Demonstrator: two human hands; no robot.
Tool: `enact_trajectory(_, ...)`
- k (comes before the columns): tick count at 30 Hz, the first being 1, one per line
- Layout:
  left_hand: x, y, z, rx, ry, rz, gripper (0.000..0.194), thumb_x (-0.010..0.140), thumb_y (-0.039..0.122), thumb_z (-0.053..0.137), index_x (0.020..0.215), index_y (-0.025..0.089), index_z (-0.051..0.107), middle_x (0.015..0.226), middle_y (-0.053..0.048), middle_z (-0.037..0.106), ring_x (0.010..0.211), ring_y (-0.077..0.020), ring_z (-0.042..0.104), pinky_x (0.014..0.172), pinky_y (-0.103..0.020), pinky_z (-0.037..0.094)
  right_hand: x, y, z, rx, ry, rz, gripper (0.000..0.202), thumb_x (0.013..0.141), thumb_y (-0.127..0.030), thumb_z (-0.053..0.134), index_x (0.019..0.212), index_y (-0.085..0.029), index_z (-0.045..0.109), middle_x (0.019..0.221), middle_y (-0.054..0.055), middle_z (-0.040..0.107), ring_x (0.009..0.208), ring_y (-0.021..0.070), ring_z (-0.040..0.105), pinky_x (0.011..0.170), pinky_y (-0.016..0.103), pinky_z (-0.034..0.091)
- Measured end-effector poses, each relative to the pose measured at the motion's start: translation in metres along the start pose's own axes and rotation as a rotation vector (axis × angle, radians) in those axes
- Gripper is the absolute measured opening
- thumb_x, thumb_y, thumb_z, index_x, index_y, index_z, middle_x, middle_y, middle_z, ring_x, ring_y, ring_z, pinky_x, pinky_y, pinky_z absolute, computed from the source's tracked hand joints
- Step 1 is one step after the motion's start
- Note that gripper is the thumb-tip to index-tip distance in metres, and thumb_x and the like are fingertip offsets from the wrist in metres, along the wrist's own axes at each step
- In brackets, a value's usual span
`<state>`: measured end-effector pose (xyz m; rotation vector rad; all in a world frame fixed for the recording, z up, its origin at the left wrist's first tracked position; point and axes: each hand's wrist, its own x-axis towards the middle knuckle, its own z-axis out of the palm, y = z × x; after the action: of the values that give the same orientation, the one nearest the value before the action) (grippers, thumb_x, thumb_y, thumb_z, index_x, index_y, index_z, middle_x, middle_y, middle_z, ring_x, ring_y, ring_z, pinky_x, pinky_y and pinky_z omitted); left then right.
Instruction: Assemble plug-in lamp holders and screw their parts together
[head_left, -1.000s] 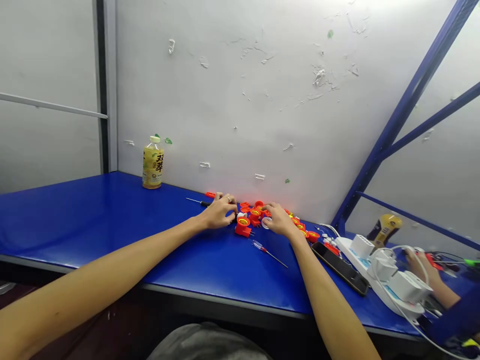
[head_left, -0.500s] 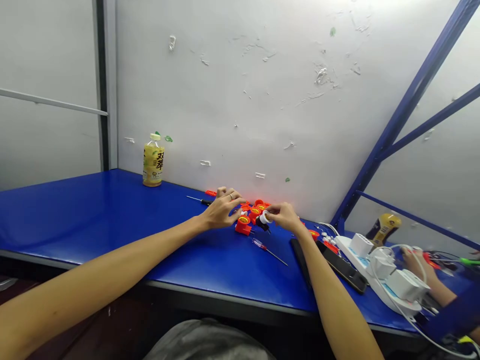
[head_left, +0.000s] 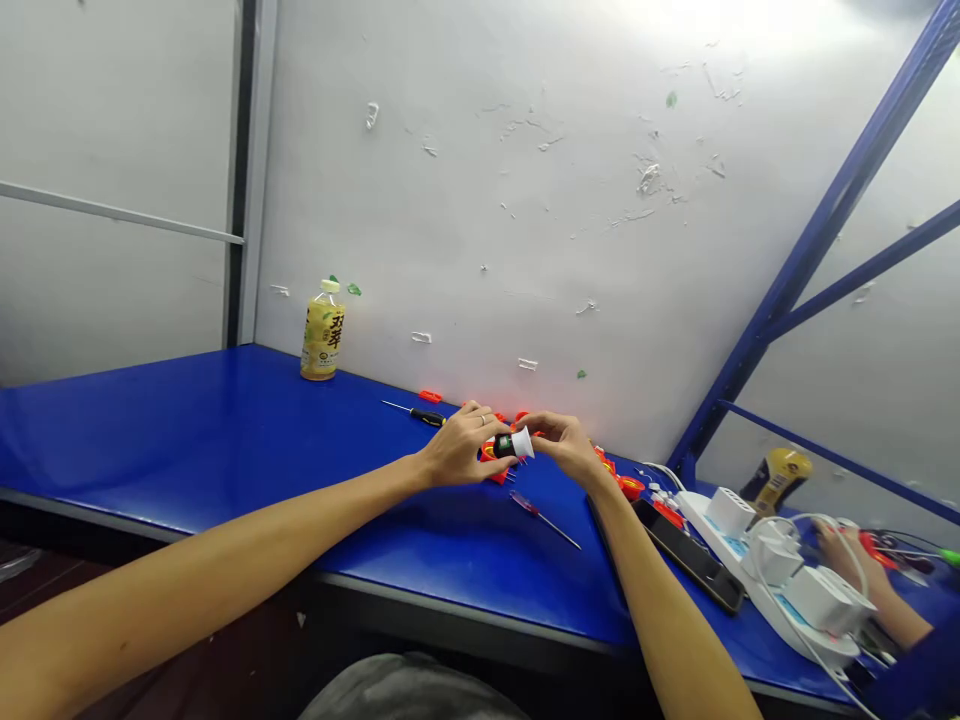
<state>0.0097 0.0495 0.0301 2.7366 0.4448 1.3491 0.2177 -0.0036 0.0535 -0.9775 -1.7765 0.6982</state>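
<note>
A black-and-white lamp socket (head_left: 514,444) lies sideways between my hands, raised a little over the table. My left hand (head_left: 463,444) grips its black end between thumb and fingers. At the flared white rim, the fingertips of my right hand (head_left: 564,445) are closed; part of their contact is hidden. Beneath and behind my hands are several orange lamp sockets (head_left: 496,468), partly covered by the fingers. A screwdriver (head_left: 544,519) with a clear purplish handle rests in front of them. Left of my left hand lies a black-handled screwdriver (head_left: 427,416).
A yellow drink bottle (head_left: 322,335) stands near the wall on the blue table (head_left: 187,440). To my right are a phone (head_left: 694,560), a white power strip (head_left: 761,580) with chargers, and a brown-and-yellow bottle (head_left: 776,482). Another person's hand (head_left: 844,555) works at far right.
My left hand has moved right and taken hold of the black end of the lamp socket. The socket has turned from tilted to sideways. My view has shifted slightly.
</note>
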Motion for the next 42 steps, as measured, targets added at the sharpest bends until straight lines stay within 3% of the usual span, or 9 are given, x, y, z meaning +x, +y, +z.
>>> enact_trajectory(7,0.002,0.006,0.005,-0.326,0.077,-0.306,0.037,0.093,0.051,0.052,0.102,0.017,0.066,0.079,-0.003,0.07,0.069,-0.0177,0.062,0.066,-0.03,0.048,-0.003,0.001,-0.008,-0.023,-0.112,0.163,0.018,0.077,-0.03,0.063,0.071,-0.014,0.069,0.059,0.0,0.063,0.054,0.0115,0.055,0.057,0.024,0.045)
enact_trajectory(13,0.004,0.004,0.01,-0.537,0.053,-0.378,0.04,0.092,0.054,0.053,0.093,0.016,0.066,0.072,-0.002,0.067,0.062,-0.0155,0.06,0.058,-0.027,0.047,-0.005,0.003,-0.011,-0.012,-0.26,0.186,0.023,0.078,-0.034,0.064,0.066,-0.015,0.068,0.06,0.001,0.064,0.052,0.0108,0.053,0.053,0.023,0.041)
enact_trajectory(20,0.003,0.008,-0.003,-0.695,-0.034,-0.265,0.04,0.085,0.038,0.059,0.118,0.017,0.064,0.094,-0.007,0.072,0.085,-0.0211,0.066,0.076,-0.033,0.053,-0.009,0.006,-0.016,0.147,-0.295,0.186,0.028,0.076,-0.044,0.066,0.077,-0.016,0.063,0.065,0.001,0.059,0.057,0.013,0.054,0.055,0.026,0.044)
enact_trajectory(26,0.0,0.016,-0.002,-0.398,0.029,-0.033,0.042,0.079,0.032,0.077,0.118,0.022,0.067,0.107,-0.007,0.069,0.095,-0.0205,0.064,0.084,-0.033,0.052,-0.015,0.009,-0.001,0.176,-0.445,0.299,0.026,0.074,-0.044,0.058,0.076,-0.019,0.052,0.063,0.001,0.054,0.056,0.0149,0.053,0.051,0.027,0.043)
enact_trajectory(31,0.0,0.016,0.001,-0.297,0.115,0.164,0.031,0.081,0.028,0.076,0.108,0.02,0.066,0.103,-0.007,0.068,0.098,-0.0204,0.064,0.085,-0.033,0.054,-0.012,0.006,0.002,-0.029,-0.458,0.327,0.027,0.081,-0.046,0.051,0.079,-0.018,0.052,0.069,0.002,0.056,0.059,0.014,0.052,0.051,0.026,0.039)
enact_trajectory(35,0.0,0.005,0.001,-0.134,0.243,0.103,0.028,0.079,0.025,0.073,0.1,0.019,0.056,0.109,-0.009,0.067,0.102,-0.0219,0.064,0.09,-0.037,0.052,-0.016,0.003,-0.011,-0.366,-0.387,0.355,0.029,0.08,-0.045,0.065,0.076,-0.017,0.06,0.069,0.001,0.057,0.062,0.0129,0.049,0.056,0.025,0.035)
enact_trajectory(38,-0.003,-0.005,0.003,-0.124,0.163,0.021,0.03,0.077,0.023,0.071,0.102,0.019,0.054,0.109,-0.008,0.069,0.098,-0.0223,0.065,0.087,-0.037,0.053,-0.021,0.003,-0.009,-0.563,-0.435,0.416,0.031,0.061,-0.039,0.084,0.067,-0.017,0.063,0.063,0.0,0.057,0.06,0.0132,0.047,0.054,0.025,0.031)
enact_trajectory(40,-0.005,-0.007,0.005,-0.158,0.083,0.005,0.032,0.078,0.02,0.068,0.107,0.019,0.055,0.106,-0.007,0.069,0.089,-0.0193,0.067,0.08,-0.033,0.055,-0.022,0.001,-0.004,-0.615,-0.488,0.435,0.025,0.06,-0.032,0.084,0.064,-0.017,0.064,0.059,-0.002,0.057,0.056,0.0127,0.047,0.053,0.025,0.031)
enact_trajectory(42,-0.007,-0.005,0.007,-0.203,0.028,0.008,0.03,0.078,0.017,0.067,0.107,0.019,0.058,0.117,-0.008,0.066,0.097,-0.0197,0.067,0.086,-0.033,0.055,-0.023,-0.006,-0.004,-0.619,-0.519,0.412,0.016,0.065,-0.026,0.077,0.062,-0.017,0.064,0.057,-0.003,0.057,0.055,0.0116,0.048,0.053,0.024,0.031)
